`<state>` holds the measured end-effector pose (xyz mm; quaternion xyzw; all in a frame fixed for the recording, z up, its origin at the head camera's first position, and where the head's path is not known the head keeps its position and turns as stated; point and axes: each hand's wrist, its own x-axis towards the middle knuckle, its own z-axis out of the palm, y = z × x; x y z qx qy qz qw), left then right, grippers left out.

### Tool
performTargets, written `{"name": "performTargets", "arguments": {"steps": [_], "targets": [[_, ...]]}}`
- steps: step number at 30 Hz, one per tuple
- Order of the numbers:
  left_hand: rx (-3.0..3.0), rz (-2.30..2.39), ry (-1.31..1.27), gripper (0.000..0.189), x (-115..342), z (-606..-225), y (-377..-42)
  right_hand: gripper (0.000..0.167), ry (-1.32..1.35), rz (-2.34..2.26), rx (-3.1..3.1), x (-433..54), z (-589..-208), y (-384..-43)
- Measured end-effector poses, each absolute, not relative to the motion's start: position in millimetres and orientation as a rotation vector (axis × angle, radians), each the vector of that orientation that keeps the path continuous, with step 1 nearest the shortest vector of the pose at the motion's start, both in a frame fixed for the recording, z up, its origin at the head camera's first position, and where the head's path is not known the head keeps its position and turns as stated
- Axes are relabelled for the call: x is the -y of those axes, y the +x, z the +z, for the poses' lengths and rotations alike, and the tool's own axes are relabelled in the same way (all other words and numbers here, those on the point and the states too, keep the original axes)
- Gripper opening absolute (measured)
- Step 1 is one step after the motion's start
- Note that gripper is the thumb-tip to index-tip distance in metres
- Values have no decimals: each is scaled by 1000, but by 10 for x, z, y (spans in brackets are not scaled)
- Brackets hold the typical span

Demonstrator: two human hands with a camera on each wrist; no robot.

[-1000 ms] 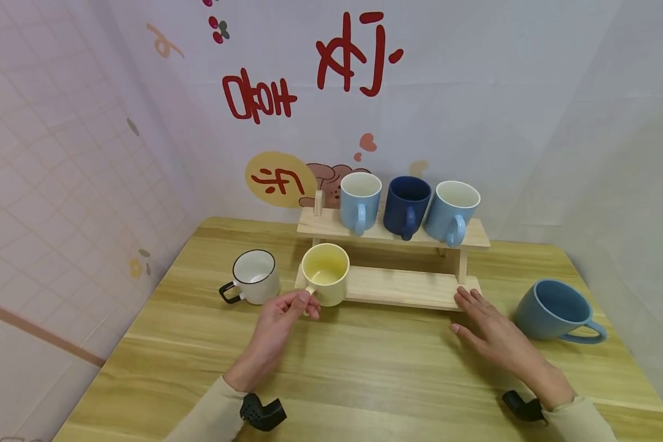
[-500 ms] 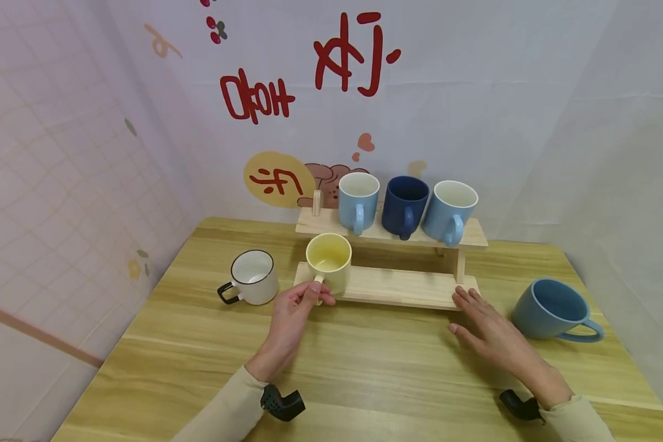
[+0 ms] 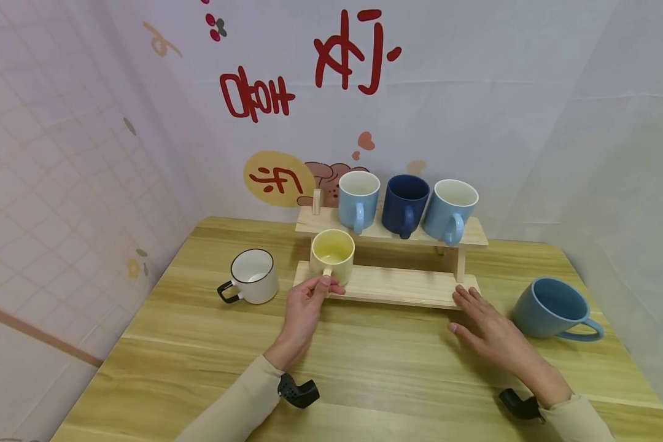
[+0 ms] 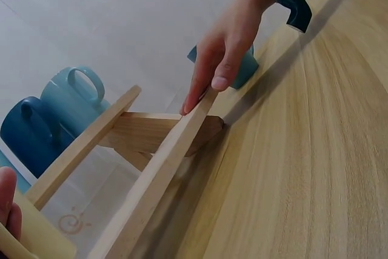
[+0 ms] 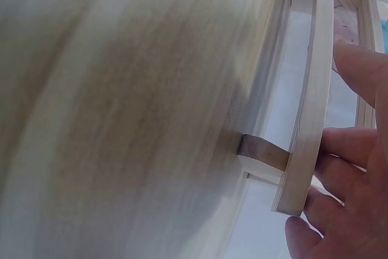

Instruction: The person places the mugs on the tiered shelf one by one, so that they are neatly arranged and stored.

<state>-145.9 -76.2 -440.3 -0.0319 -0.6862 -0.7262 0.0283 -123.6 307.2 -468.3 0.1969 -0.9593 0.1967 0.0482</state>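
Observation:
My left hand (image 3: 304,307) pinches the handle of a yellow mug (image 3: 334,253), which is upright at the left end of the lower board of a wooden two-tier rack (image 3: 400,285). Whether its base touches the board cannot be seen. In the left wrist view only part of the yellow mug (image 4: 45,235) shows, at the lower left corner. My right hand (image 3: 492,334) rests on the right end of the lower board, fingers extended. From the right wrist view, the fingers (image 5: 348,177) touch the board's edge (image 5: 306,131).
On the upper board stand a light blue mug (image 3: 359,205), a dark blue mug (image 3: 404,209) and another light blue mug (image 3: 447,215). A white mug with a black rim (image 3: 256,279) sits left of the rack. A larger blue mug (image 3: 549,310) is at the right.
My left hand has carried the yellow mug right and back, from the rack's front left corner to over the lower board's left end. The right hand has stayed on the board.

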Motion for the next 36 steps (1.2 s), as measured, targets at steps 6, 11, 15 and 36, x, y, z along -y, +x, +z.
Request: {"name": "performTargets", "arguments": {"steps": [6,11,15,36], "targets": [[2119,-2222,-96,39,745,-4442,-1482,70,602,613,2929,-3058,-4679,-1244],[2131,-2226,-95,39,745,-4473,-1489,70,611,613,2916,-3050,-4674,-1251],[2135,-2231,-104,41,742,-4497,-1490,70,618,616,2909,-3045,-4673,-1252],[2307,-2098,-352,38,843,-4493,-1548,71,601,609,2909,-3056,-4688,-1233]]}}
